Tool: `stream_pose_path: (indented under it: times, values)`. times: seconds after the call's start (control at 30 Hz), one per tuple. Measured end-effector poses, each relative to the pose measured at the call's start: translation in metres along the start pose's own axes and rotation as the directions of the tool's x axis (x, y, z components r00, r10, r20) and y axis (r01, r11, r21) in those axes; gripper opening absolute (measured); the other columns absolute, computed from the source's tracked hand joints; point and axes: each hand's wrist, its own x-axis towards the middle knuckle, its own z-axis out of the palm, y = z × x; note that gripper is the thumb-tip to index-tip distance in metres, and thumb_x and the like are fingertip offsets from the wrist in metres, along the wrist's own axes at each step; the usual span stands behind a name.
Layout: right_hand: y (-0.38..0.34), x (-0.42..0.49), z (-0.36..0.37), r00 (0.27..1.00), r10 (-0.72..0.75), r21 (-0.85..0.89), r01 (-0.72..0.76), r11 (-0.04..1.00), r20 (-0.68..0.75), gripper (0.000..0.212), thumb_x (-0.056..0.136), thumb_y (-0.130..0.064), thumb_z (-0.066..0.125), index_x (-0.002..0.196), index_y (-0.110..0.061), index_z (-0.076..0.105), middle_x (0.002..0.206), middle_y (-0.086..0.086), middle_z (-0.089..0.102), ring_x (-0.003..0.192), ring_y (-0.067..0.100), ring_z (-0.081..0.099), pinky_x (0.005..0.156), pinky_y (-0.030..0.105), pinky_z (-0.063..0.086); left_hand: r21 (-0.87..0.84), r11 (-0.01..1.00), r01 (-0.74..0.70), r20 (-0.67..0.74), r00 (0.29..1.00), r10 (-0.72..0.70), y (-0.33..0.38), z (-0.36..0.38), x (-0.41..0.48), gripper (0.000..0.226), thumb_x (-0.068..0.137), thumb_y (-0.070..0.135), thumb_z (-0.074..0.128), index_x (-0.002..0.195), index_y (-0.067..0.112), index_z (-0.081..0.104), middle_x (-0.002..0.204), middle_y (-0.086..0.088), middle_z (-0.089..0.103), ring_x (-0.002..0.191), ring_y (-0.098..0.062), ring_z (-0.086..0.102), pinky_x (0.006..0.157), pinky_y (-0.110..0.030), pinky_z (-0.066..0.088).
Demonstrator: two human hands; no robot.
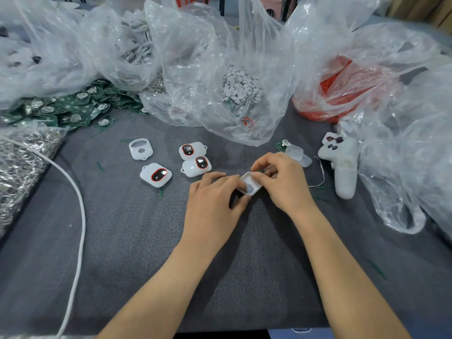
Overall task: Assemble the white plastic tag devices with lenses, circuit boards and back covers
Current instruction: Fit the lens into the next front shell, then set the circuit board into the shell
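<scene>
We see both hands meeting a little beyond the middle of the grey bench [146, 241]. Between them is a white shell [249, 186], hollow side up, low over the bench. The left hand [215, 194] has its grip closed on the shell's left edge, with the fingers curled over the rim and the thumb under it. The right hand [281, 182] pinches the far right edge with thumb and forefinger, so its grip is closed on the same shell. The fingers hide much of the shell, and we cannot tell what is inside it.

To the left of the hands lie three finished tags [197, 166], each with a dark window in a red ring. Two of them touch each other, and the third lies apart, nearer to us. Further left is an empty front shell [141, 149] with two openings. Behind these, a pile of green circuit boards [61, 108] spreads out from under clear bags.

A bag of small white discs [238, 86] stands open behind the hands, and a bag of red parts [342, 94] is to its right. Just beyond the right hand are a clear plastic piece [297, 155] and one single board [281, 144]. A white controller-shaped thing [342, 162] lies at the right, against a big clear bag [403, 167]. On the left a white cable [78, 216] curves across the bench beside a bag of metal rings [22, 162].
</scene>
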Motion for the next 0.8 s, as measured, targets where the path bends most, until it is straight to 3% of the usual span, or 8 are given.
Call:
stream_pose_path:
  times: [0.13,0.27,0.37,0.47,0.53,0.6,0.7,0.8]
  values:
    - [0.001,0.000,-0.005,0.999,0.036,0.124,-0.039,0.991,0.029,0.017,0.082,-0.003,0.068,0.079,-0.019,0.066,0.078,-0.004,0.067,0.072,0.007,0.059,0.066,0.008,0.044,-0.001,1.000,0.001,0.016,1.000,-0.001,0.001,-0.001,0.000,0.011,0.085,0.033,0.068,0.092,0.024,0.068,0.110,0.015,0.068,0.117,-0.015,0.050,0.092,-0.034,0.034]
    - [0.000,0.000,-0.004,0.999,0.019,0.110,-0.025,0.994,0.050,0.016,0.080,-0.002,0.071,0.082,-0.018,0.067,0.078,-0.004,0.067,0.070,0.005,0.059,0.066,0.007,0.045,0.004,1.000,-0.009,0.019,1.000,0.009,0.000,-0.002,0.000,0.013,0.086,0.029,0.068,0.096,0.022,0.068,0.110,0.013,0.068,0.116,-0.017,0.051,0.095,-0.037,0.037]
    - [0.001,0.000,-0.001,1.000,0.000,0.076,-0.002,0.997,0.028,0.017,0.079,-0.001,0.071,0.080,-0.018,0.068,0.077,-0.006,0.066,0.066,0.000,0.058,0.064,0.007,0.044,-0.100,0.994,-0.042,-0.061,0.998,0.036,-0.002,-0.005,-0.002,0.015,0.084,0.019,0.071,0.099,0.016,0.069,0.115,0.008,0.067,0.113,-0.019,0.054,0.096,-0.041,0.043]
    - [0.001,-0.001,0.004,0.999,-0.011,0.063,0.013,0.998,-0.032,0.021,0.078,-0.003,0.073,0.074,-0.022,0.067,0.077,-0.005,0.067,0.069,0.004,0.061,0.064,0.008,0.044,-0.158,0.984,-0.078,-0.203,0.978,0.045,-0.017,-0.022,0.005,0.016,0.085,0.016,0.066,0.101,0.017,0.068,0.118,0.009,0.065,0.114,-0.010,0.051,0.101,-0.023,0.037]
    - [-0.001,-0.002,0.010,0.997,-0.030,0.034,0.032,0.999,-0.069,0.022,0.077,-0.003,0.074,0.070,-0.022,0.065,0.074,-0.003,0.065,0.066,0.008,0.060,0.062,0.009,0.043,-0.168,0.985,-0.035,-0.268,0.963,-0.012,-0.039,-0.042,0.022,0.019,0.086,0.014,0.059,0.103,0.019,0.068,0.116,0.010,0.065,0.110,-0.005,0.049,0.097,-0.009,0.032]
    - [-0.004,-0.005,0.017,0.995,-0.064,0.028,0.066,0.997,-0.076,0.023,0.076,-0.001,0.073,0.068,-0.021,0.064,0.069,-0.005,0.063,0.065,0.007,0.058,0.060,0.008,0.041,-0.148,0.987,0.064,-0.293,0.950,-0.105,-0.071,-0.066,0.049,0.027,0.088,0.008,0.053,0.109,0.018,0.066,0.117,0.006,0.064,0.109,-0.008,0.050,0.093,-0.009,0.032]
    - [-0.010,-0.009,0.024,0.989,-0.125,0.025,0.127,0.992,-0.081,0.026,0.075,0.000,0.073,0.066,-0.022,0.062,0.064,-0.007,0.061,0.069,0.004,0.057,0.059,0.006,0.040,0.075,0.960,0.270,-0.249,0.937,-0.244,-0.132,-0.100,0.092,0.039,0.089,0.002,0.047,0.125,0.008,0.057,0.129,-0.010,0.058,0.121,-0.024,0.048,0.100,-0.027,0.032]
    - [-0.012,-0.009,0.029,0.980,-0.172,0.019,0.175,0.984,-0.099,0.027,0.077,-0.001,0.072,0.066,-0.023,0.062,0.063,-0.008,0.061,0.073,0.002,0.058,0.061,0.004,0.039,0.414,0.828,0.378,-0.123,0.925,-0.360,-0.179,-0.113,0.106,0.044,0.092,0.004,0.043,0.136,0.001,0.047,0.143,-0.020,0.044,0.133,-0.033,0.037,0.112,-0.038,0.024]
